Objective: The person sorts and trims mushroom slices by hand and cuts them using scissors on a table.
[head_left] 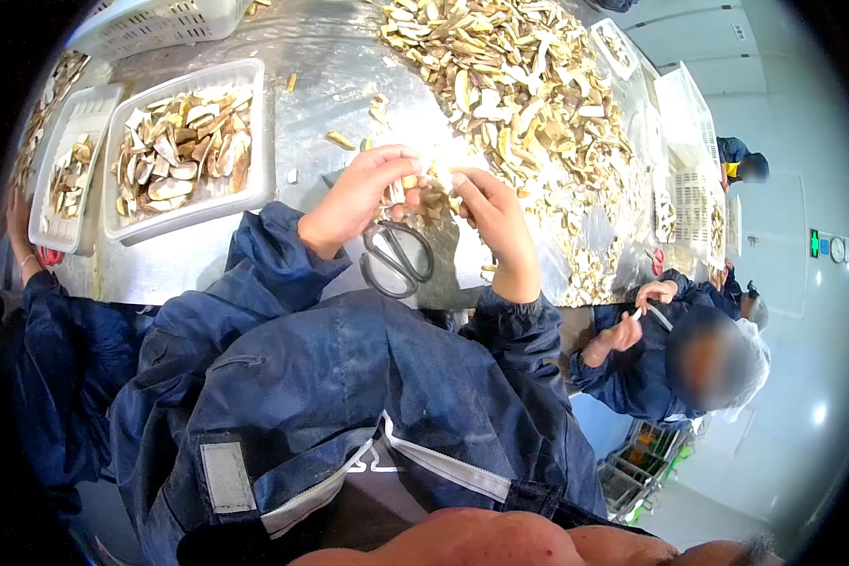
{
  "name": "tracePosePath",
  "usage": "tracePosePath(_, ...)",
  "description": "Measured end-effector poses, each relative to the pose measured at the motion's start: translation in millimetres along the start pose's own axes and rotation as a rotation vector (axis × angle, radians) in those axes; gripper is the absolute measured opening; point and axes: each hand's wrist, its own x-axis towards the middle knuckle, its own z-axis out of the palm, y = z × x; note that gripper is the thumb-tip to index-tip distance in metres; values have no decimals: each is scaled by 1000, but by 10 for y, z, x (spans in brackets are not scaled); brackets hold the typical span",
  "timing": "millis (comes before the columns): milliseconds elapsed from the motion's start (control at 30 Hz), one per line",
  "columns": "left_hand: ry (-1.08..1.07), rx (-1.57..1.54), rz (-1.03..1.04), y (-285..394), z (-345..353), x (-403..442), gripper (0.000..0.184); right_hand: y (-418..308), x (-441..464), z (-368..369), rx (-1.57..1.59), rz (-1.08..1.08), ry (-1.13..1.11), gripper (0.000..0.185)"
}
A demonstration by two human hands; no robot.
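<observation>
Over the metal table (316, 104), my left hand (363, 193) has its fingers curled round a pale mushroom piece (396, 191). My right hand (492, 212) is just to the right, thumb and forefinger pinched together; bright glare hides what is between them. Black-handled scissors (396, 259) lie on the table below my hands. Behind my hands and to the right spreads a large heap of sliced mushrooms (528, 104). A white tray (259, 141) at the left holds more mushroom slices (184, 151).
Another tray (40, 212) with some slices stands at the far left, beside a co-worker's hand (19, 222). A white basket (160, 28) is at the upper left. At the right sits a co-worker (632, 377) near white crates (693, 203). Another person (740, 156) is farther back.
</observation>
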Motion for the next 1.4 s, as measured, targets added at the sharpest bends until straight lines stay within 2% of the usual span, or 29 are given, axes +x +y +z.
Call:
tracePosePath(67,8,37,17,7,25,-18,17,24,-58,27,-250,-139,196,29)
tracePosePath(133,19,94,39,15,51,-17,17,-74,-128,-15,-293,-48,218,26)
tracePosePath(200,59,177,65,-38,26,-11,17,-84,-133,-9,-234,14,196,26)
tracePosePath(333,99,419,75,-47,27,-54,17,-104,-163,1,-162,-53,251,29)
tracePosePath(433,117,276,92,7,60,-151,16,-191,-260,8,-261,-37,194,26)
tracePosePath(500,128,232,115,98,54,-245,16,-227,-398,102,-359,-118,89,22)
tracePosePath(533,143,216,137,173,58,-305,16,-240,-469,138,-403,-127,-37,20)
tracePosePath(567,159,201,160,254,56,-370,17,-284,-586,219,-358,-169,-96,22)
tracePosePath(700,291,337,459,629,-174,-697,15,-320,-817,489,-607,-422,-140,37)
tracePosePath(733,406,374,477,717,-272,-747,16,-353,-846,534,-653,-467,-140,40)
tracePosePath(833,723,586,712,1047,-473,-947,21,-307,-873,644,-646,-400,-145,45)
tracePosePath(933,1011,1313,1092,1243,-933,-1036,22,-279,-843,674,-683,-406,-181,48)
tracePosePath(1067,1087,1732,922,1234,-1039,-1134,29,-307,-791,521,-373,-196,-321,51)
tracePosePath(1167,1021,1678,1117,1224,-938,-1187,30,-190,-734,347,132,39,-397,49)
tracePosePath(1200,953,1516,1122,1197,-884,-1215,25,-238,-741,329,221,52,-396,49)
tracePosePath(1333,551,647,600,678,-472,-1278,27,-516,-754,478,403,26,-357,47)
tracePosePath(1367,464,437,440,527,-330,-1270,31,-534,-733,596,380,-60,-310,46)
tracePosePath(1400,424,260,365,432,-206,-1267,31,-586,-721,725,347,-120,-295,45)
